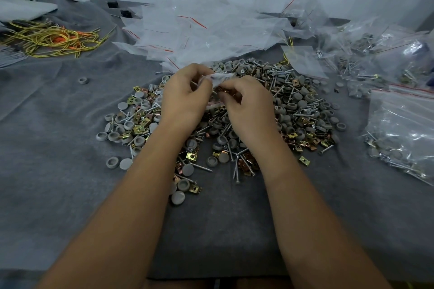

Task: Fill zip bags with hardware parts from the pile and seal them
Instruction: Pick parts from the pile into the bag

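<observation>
A small zip bag is held between both hands above the middle of the pile. The left hand is curled round the bag's left end, and the right hand pinches its right part with bent fingers. The bag is crumpled, so its mouth cannot be told; its long axis is seen to run roughly left to right, with the right tip pointing a little away from the person. Some copper-coloured parts are seen under the right fingers, but whether they are inside the bag cannot be told.

The pile is spread on the grey cloth of the tabletop directly under the hands. It is made of grey caps, screws and yellow and copper clips. Its near edge is reached by both forearms, and loose parts are scattered from it toward the person. One single cap lies well apart on the left.

Open cloth is found to the left of the pile and in front of it, near the person. Behind the pile a heap of empty bags touches its far edge. On the right side the room is narrow: filled bags lie near the right edge of the pile, and more of them lie behind. At the far left some yellow and orange cords are laid, well apart from the hands.
</observation>
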A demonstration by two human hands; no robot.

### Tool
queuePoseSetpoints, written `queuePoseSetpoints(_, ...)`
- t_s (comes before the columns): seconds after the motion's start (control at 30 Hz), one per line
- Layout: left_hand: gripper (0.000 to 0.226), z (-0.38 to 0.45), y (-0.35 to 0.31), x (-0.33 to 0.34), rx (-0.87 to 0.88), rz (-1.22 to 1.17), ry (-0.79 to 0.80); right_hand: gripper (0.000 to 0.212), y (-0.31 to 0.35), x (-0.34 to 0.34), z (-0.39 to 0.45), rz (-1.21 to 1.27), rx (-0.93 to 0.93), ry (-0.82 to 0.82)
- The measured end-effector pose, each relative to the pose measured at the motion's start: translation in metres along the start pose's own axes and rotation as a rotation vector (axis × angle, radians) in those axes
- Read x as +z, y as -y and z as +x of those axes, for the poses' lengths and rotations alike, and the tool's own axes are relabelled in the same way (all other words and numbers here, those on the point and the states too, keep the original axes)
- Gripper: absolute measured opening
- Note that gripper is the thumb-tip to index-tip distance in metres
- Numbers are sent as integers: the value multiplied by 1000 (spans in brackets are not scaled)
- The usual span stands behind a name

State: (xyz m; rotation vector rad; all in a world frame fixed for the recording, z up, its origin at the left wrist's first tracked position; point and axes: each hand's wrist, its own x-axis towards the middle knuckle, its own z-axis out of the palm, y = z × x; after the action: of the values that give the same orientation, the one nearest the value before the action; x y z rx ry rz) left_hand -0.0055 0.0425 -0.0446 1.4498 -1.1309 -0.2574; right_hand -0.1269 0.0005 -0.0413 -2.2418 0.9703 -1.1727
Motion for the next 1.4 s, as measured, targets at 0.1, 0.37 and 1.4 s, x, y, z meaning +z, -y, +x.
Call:
queuePoseSetpoints(0.1,13,-1,-2,0,-11,-8,16,15,-2,1,1,-77,-18,2)
queuePoseSetpoints(0.37,12,0,-4,0,-71,-65,-21,22,-2,1,2,-65,-23,-26)
queuePoseSetpoints(1.4,16,-2,-5,0,-25,-44,8,12,-3,5,-2,-71,-48,-121)
